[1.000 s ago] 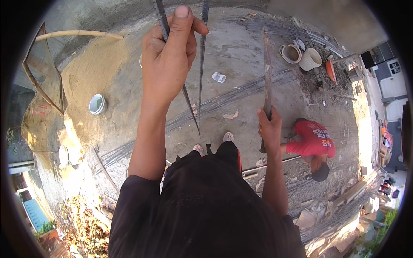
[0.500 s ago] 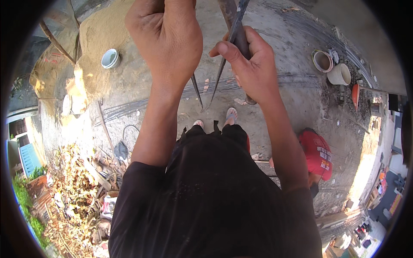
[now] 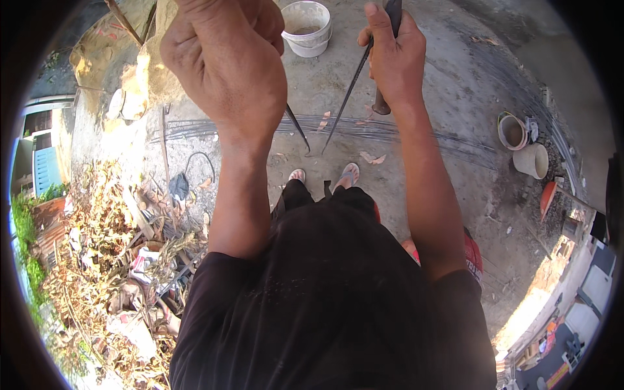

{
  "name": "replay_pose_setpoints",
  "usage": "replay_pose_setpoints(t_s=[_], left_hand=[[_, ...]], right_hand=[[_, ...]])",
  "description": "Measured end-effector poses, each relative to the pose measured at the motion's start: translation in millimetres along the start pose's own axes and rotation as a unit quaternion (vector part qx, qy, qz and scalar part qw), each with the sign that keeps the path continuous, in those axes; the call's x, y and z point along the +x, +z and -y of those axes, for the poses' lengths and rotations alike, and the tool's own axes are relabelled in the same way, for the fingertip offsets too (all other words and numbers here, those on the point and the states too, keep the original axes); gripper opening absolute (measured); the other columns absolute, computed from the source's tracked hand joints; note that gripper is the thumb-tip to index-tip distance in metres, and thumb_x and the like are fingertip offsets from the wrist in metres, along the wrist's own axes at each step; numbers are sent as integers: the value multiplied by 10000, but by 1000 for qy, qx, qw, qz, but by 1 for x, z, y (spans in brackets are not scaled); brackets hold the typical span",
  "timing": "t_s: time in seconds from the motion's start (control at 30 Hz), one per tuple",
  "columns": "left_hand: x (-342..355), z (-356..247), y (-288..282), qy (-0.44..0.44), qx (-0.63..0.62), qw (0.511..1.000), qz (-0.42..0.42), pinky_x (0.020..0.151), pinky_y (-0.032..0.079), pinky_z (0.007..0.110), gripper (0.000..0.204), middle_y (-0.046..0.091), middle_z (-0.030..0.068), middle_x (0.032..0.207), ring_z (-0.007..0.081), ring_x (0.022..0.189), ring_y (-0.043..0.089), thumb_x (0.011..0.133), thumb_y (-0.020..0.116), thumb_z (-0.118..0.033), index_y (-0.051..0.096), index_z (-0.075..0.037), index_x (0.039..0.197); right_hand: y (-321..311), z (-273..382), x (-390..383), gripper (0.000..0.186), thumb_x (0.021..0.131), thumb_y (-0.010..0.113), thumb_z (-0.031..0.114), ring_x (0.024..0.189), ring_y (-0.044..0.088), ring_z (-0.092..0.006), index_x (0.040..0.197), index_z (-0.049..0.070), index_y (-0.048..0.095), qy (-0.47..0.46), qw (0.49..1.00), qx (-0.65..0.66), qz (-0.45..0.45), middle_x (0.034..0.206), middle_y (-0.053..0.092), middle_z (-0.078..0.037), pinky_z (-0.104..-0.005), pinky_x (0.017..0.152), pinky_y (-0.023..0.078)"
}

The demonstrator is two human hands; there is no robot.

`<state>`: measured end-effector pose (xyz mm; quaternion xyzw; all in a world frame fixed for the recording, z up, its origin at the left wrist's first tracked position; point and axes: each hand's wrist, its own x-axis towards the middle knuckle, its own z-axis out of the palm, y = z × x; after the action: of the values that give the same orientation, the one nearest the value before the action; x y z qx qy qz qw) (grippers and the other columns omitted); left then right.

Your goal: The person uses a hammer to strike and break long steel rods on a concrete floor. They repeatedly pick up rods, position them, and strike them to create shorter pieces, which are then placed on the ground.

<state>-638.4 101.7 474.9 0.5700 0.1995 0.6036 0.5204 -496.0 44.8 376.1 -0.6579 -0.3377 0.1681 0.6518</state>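
Observation:
My left hand (image 3: 227, 71), raised at the upper left, is closed in a fist. A thin dark metal rod (image 3: 298, 127) slants down from behind its wrist towards the ground; the grip itself is hidden. My right hand (image 3: 398, 62), raised at the upper middle right, is wrapped round a second dark rod (image 3: 351, 88), whose far end runs down near the first. A thick brown handle end (image 3: 381, 106) sticks out below the same palm; the rest of that tool is mostly covered. Both rod ends come close together just ahead of my sandalled feet (image 3: 350, 173).
Long thin bars (image 3: 214, 125) lie across the concrete ahead of my feet. A white bucket (image 3: 312, 47) stands beyond my hands. More buckets (image 3: 531, 160) are at the right. Dry leaves and rubbish (image 3: 110, 273) heap at the left. Close on my right, a person in red (image 3: 473, 250) is partly hidden.
My hands have moved farther apart, and the right one is higher in view. The view has shifted, uncovering a white bucket between them. More of the person in red is hidden behind my arm.

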Motion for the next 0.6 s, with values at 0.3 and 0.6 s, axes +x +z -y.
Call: replay_pose_setpoints(t_s=[0.3,0.6], left_hand=[[24,2,-12,-128,-78,987,66,456,118,283,718,156,-47,571,109,507,130,965,361,-774,242,-157,619],[14,1,-8,-166,-109,961,191,447,115,265,724,214,-55,552,84,518,157,876,499,-817,316,-159,636]], right_hand=[[-65,-20,-6,427,1011,622,463,425,463,-52,954,43,568,22,998,33,-58,725,624,-59,-235,374,382],[-69,-13,-3,377,1014,637,405,431,458,-43,945,38,585,-26,997,-70,-22,722,631,-24,-234,381,377]])
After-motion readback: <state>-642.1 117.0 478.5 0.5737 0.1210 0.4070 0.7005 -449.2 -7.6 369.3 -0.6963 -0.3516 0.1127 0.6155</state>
